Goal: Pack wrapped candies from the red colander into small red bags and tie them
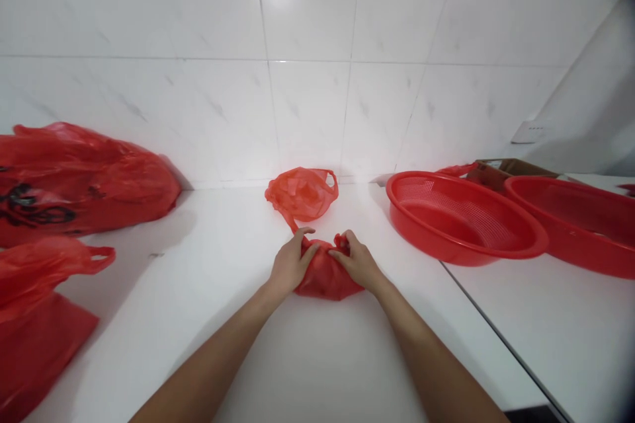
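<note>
One red colander [464, 218] near right hand [361, 264]

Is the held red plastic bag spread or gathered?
The bag is gathered: left hand and right hand hold its bunched top. Knot: cannot tell.

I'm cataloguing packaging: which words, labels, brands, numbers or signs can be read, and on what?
No text is readable.
Large red bag at far left: black markings, blurred and creased, unreadable.
Cardboard box at right: small pale patch, perhaps a label, too small to read.
</note>
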Demonstrator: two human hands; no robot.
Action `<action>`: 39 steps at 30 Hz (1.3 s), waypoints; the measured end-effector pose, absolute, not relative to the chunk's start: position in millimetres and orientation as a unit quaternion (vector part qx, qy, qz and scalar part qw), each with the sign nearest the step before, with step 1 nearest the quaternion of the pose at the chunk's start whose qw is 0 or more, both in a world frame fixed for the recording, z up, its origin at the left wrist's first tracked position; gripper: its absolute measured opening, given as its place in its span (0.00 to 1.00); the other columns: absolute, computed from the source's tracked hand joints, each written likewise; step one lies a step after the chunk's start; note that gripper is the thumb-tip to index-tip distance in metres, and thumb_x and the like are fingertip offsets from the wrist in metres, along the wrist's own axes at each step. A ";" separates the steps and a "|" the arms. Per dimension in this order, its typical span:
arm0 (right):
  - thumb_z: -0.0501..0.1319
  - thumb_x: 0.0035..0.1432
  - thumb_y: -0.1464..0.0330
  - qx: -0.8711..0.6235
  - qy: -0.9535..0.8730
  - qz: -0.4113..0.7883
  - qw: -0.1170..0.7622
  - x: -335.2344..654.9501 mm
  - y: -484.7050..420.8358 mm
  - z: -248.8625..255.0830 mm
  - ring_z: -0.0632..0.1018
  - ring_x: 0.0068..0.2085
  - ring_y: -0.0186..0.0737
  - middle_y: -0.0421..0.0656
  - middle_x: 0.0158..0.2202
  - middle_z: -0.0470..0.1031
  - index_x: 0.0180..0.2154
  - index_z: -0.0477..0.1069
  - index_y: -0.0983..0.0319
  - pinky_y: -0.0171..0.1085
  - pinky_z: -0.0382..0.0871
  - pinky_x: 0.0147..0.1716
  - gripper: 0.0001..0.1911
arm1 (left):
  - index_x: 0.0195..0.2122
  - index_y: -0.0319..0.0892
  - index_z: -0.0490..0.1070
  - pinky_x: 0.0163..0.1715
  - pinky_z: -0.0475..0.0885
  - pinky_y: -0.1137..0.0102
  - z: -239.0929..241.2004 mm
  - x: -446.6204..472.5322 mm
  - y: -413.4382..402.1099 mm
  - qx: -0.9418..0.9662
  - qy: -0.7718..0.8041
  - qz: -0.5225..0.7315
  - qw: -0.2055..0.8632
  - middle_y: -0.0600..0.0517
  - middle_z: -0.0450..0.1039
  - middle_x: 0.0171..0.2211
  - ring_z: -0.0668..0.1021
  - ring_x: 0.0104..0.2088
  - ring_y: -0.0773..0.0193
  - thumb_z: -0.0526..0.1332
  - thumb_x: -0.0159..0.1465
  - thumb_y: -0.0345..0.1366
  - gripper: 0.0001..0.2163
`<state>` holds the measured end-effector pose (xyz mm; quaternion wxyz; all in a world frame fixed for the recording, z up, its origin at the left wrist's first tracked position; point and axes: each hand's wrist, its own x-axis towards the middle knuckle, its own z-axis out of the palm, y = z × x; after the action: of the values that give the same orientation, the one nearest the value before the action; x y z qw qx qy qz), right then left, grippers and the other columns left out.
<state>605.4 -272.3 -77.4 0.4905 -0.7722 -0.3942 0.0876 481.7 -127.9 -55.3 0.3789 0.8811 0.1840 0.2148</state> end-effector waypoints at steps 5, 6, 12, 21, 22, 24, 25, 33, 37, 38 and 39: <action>0.54 0.56 0.64 -0.759 -0.400 0.077 0.507 616.7 -273.3 -76.2 0.64 0.28 0.35 0.35 0.26 0.61 0.30 0.54 0.58 0.34 0.59 0.30 0.09 | 0.52 0.49 0.64 0.36 0.68 0.65 -57.7 486.3 -122.0 0.901 0.176 0.198 0.344 0.53 0.73 0.31 0.76 0.33 0.58 0.54 0.65 0.48 0.17; 0.54 0.55 0.64 -0.758 -0.402 0.076 0.508 618.4 -273.5 -76.2 0.64 0.28 0.34 0.35 0.26 0.61 0.29 0.54 0.58 0.34 0.59 0.30 0.08 | 0.52 0.49 0.65 0.36 0.68 0.65 -58.3 486.9 -120.4 0.904 0.176 0.194 0.338 0.53 0.73 0.31 0.76 0.33 0.58 0.54 0.65 0.48 0.17; 0.53 0.54 0.65 -0.783 -0.369 0.048 0.499 634.4 -276.3 -82.0 0.60 0.26 0.34 0.34 0.22 0.57 0.26 0.53 0.59 0.33 0.54 0.26 0.09 | 0.50 0.46 0.66 0.34 0.68 0.66 -62.5 490.2 -105.3 0.913 0.198 0.179 0.309 0.52 0.74 0.29 0.76 0.32 0.58 0.52 0.65 0.49 0.17; 0.55 0.52 0.66 -0.828 -0.319 0.066 0.457 639.7 -277.8 -95.9 0.65 0.25 0.35 0.35 0.23 0.63 0.27 0.55 0.58 0.34 0.55 0.26 0.07 | 0.38 0.45 0.68 0.30 0.66 0.67 -74.5 494.0 -96.1 0.932 0.232 0.146 0.238 0.49 0.76 0.33 0.77 0.33 0.57 0.53 0.64 0.41 0.08; 0.55 0.52 0.66 -0.832 -0.310 0.066 0.455 636.8 -276.8 -94.4 0.66 0.26 0.36 0.35 0.24 0.65 0.29 0.56 0.58 0.34 0.56 0.26 0.06 | 0.37 0.45 0.68 0.29 0.65 0.67 -75.4 494.0 -96.7 0.934 0.234 0.139 0.230 0.49 0.76 0.33 0.77 0.33 0.57 0.53 0.64 0.40 0.07; 0.54 0.54 0.65 -0.837 -0.292 0.065 0.457 629.1 -273.7 -88.9 0.69 0.27 0.37 0.36 0.27 0.69 0.34 0.59 0.57 0.35 0.58 0.27 0.05 | 0.36 0.45 0.68 0.28 0.64 0.68 -76.8 493.8 -98.6 0.940 0.235 0.127 0.213 0.49 0.77 0.33 0.77 0.33 0.56 0.54 0.63 0.39 0.06; 0.53 0.55 0.65 -0.837 -0.287 0.065 0.461 624.5 -271.7 -85.4 0.70 0.28 0.37 0.37 0.29 0.71 0.37 0.60 0.57 0.35 0.60 0.28 0.06 | 0.37 0.45 0.68 0.29 0.64 0.67 -77.3 493.5 -100.0 0.943 0.234 0.122 0.205 0.49 0.77 0.33 0.77 0.33 0.55 0.54 0.63 0.39 0.06; 0.59 0.57 0.58 -0.848 -0.357 0.021 0.390 600.1 -253.3 -82.3 0.71 0.45 0.45 0.46 0.44 0.71 0.44 0.66 0.58 0.42 0.63 0.43 0.15 | 0.35 0.46 0.66 0.29 0.64 0.67 -73.2 490.7 -113.5 0.956 0.220 0.102 0.167 0.50 0.77 0.34 0.77 0.34 0.56 0.52 0.65 0.37 0.05; 0.58 0.57 0.66 -0.849 -0.365 0.026 0.381 605.6 -253.2 -93.2 0.71 0.43 0.42 0.45 0.42 0.71 0.42 0.65 0.59 0.40 0.62 0.41 0.10 | 0.36 0.46 0.65 0.31 0.64 0.67 -72.8 491.1 -115.0 0.956 0.226 0.106 0.156 0.49 0.77 0.36 0.77 0.36 0.55 0.52 0.65 0.36 0.05; 0.58 0.57 0.67 -0.849 -0.365 0.026 0.381 606.3 -253.6 -95.0 0.71 0.43 0.42 0.44 0.42 0.71 0.42 0.64 0.59 0.39 0.62 0.41 0.09 | 0.36 0.46 0.65 0.31 0.64 0.67 -73.3 491.2 -115.0 0.956 0.226 0.106 0.156 0.48 0.77 0.36 0.77 0.36 0.55 0.52 0.65 0.37 0.05; 0.57 0.57 0.67 -0.849 -0.364 0.027 0.382 606.5 -253.8 -96.4 0.71 0.42 0.42 0.44 0.41 0.70 0.41 0.64 0.59 0.39 0.61 0.40 0.09 | 0.36 0.46 0.65 0.31 0.65 0.66 -73.9 491.3 -115.0 0.956 0.226 0.107 0.156 0.48 0.77 0.36 0.77 0.36 0.54 0.52 0.65 0.37 0.05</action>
<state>606.5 -253.8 -96.4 0.3818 -0.8489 -0.3645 0.0273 491.3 -115.0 -73.9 0.1562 0.9557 0.2256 0.1065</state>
